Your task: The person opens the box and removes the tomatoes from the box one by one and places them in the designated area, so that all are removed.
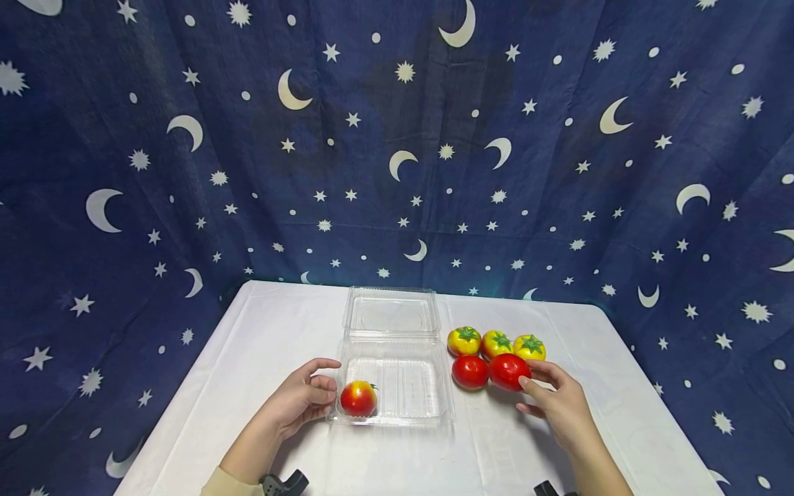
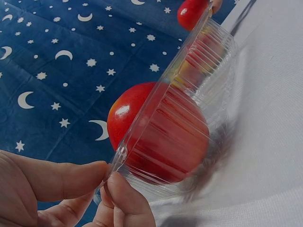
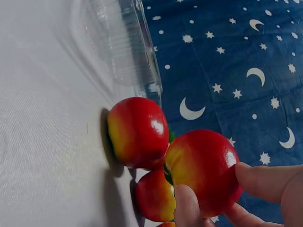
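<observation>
A clear plastic clamshell box (image 1: 397,419) lies with its lid (image 1: 391,313) folded back. My left hand (image 1: 302,398) pinches the box's left rim between thumb and fingers, as the left wrist view shows. One red-and-yellow tomato (image 1: 358,399) sits inside, in the near left corner. To the right of the box, my right hand (image 1: 555,406) grips another tomato (image 3: 203,170) by its sides, lifted off the table. Beside it is a red tomato (image 1: 470,372). Behind them are three more with green leafy tops, including a left one (image 1: 464,341) and a right one (image 1: 530,347).
A white cloth covers the table (image 1: 496,448). Behind it hangs a dark blue curtain (image 1: 397,138) with moons and stars. Black wrist mounts, such as the left one (image 1: 285,483), show at the bottom of the head view.
</observation>
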Demonstrator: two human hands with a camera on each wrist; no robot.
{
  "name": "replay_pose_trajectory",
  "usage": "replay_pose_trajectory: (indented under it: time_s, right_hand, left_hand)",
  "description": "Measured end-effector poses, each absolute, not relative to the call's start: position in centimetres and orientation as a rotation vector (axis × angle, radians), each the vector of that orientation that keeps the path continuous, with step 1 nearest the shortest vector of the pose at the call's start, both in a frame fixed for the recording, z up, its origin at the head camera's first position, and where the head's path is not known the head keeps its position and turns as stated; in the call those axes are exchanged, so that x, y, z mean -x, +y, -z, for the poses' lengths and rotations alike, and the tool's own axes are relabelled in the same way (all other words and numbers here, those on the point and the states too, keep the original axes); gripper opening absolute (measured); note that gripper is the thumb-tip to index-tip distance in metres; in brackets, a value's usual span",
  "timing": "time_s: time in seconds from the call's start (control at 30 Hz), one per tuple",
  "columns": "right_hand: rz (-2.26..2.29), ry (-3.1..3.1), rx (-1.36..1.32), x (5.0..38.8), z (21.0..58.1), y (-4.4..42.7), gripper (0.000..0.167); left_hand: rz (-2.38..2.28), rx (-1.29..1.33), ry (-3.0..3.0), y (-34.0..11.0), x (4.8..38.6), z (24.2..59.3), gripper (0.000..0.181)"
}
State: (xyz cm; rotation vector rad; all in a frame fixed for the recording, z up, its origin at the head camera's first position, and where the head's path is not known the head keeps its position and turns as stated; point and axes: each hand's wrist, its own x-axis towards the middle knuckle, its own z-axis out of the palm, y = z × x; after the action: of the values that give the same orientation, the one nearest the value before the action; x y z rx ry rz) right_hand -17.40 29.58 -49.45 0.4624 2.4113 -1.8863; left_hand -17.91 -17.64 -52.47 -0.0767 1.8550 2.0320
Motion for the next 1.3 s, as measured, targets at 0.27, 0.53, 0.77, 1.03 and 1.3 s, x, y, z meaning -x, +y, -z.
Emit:
replay_pose_trajectory:
  time_s: [0.27,0.53,0.77,1.03,1.3]
  right_hand:
    - [1.878,2.416,-0.507,17.8,50.1,30.3,0.067]
    - [1.854,2.408,-0.547,17.9,50.7,30.4,0.066]
    - [1.849,2.402,-0.545,18.1,51.5,30.5,0.065]
    - [1.834,2.386,-0.565,18.5,52.2,30.5,0.067]
    - [1.820,2.390,-0.577,18.9,52.7,30.4,0.068]
  left_hand:
    - [-2.032,0.076,1.852,-17.7,17.9,52.6,0.069]
    - [-2.030,0.082,1.856,-17.7,17.9,52.5,0.070]
    - [-2.033,0.088,1.861,-17.7,18.0,52.5,0.069]
    - [-2.032,0.086,1.863,-17.7,18.0,52.5,0.070]
    - [-2.026,0.085,1.868,-17.8,18.0,52.3,0.070]
